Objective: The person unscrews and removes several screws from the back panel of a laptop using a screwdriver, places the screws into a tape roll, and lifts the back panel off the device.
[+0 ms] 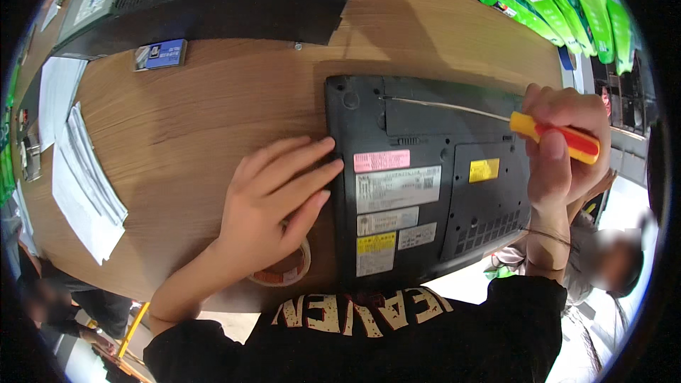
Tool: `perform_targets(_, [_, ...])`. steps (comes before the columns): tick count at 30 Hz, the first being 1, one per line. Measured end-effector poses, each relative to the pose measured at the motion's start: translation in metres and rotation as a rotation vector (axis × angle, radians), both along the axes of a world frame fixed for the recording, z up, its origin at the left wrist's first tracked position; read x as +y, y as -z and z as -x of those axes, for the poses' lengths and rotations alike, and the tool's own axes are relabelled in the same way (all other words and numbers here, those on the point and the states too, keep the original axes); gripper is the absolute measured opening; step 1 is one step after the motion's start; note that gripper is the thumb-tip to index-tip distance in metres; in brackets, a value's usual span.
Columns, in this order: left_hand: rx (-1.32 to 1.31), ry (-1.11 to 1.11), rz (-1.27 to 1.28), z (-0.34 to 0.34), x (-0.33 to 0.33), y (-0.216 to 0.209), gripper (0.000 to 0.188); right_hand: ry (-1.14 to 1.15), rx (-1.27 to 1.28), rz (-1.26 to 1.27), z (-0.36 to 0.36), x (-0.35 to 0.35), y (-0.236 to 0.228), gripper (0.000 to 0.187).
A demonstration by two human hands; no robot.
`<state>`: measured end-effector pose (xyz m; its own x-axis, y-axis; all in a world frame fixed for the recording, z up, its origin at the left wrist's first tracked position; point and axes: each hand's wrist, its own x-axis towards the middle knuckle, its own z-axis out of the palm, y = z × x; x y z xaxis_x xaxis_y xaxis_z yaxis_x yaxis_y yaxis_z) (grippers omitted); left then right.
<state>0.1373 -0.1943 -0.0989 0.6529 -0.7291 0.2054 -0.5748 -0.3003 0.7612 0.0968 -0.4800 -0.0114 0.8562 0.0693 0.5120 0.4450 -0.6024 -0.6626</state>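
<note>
A black laptop (425, 120) lies upside down on the table, its underside covered with pink, white and yellow labels. My right hand (567, 142) is closed round the red and yellow handle of a screwdriver (523, 123). Its long thin shaft runs left across the laptop, and the tip is at a small spot near the far left corner of the underside. My left hand (277, 191) rests at the laptop's left edge, fingers stretched out and fingertips touching the side. Partly under that hand sits a roll of tape (303, 264).
An opened computer case (213, 18) stands at the far left, a small blue box (162, 54) before it. Paper sheets (85, 184) lie at left. Green packages (546, 0) fill the far right. A small screw-like piece (298, 46) lies by the case. Other people are at both sides.
</note>
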Motion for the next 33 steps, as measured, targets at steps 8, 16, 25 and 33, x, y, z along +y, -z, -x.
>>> perform_targets(8, [0.153, 0.071, 0.068, -0.012, 0.005, 0.007, 0.055, -0.005, 0.08, 0.012, -0.021, 0.01, 0.001, 0.021])
perform_targets(16, [0.195, 0.094, 0.1, -0.015, 0.006, 0.009, 0.053, 0.001, 0.085, 0.072, -0.024, 0.015, 0.005, 0.023])
perform_targets(25, [0.221, 0.091, 0.083, -0.013, 0.008, 0.01, 0.046, -0.055, 0.091, 0.149, -0.029, 0.017, 0.004, 0.02])
perform_targets(33, [0.234, 0.092, 0.094, -0.015, 0.007, 0.01, 0.042, -0.125, 0.059, 0.33, -0.043, 0.027, -0.009, 0.012])
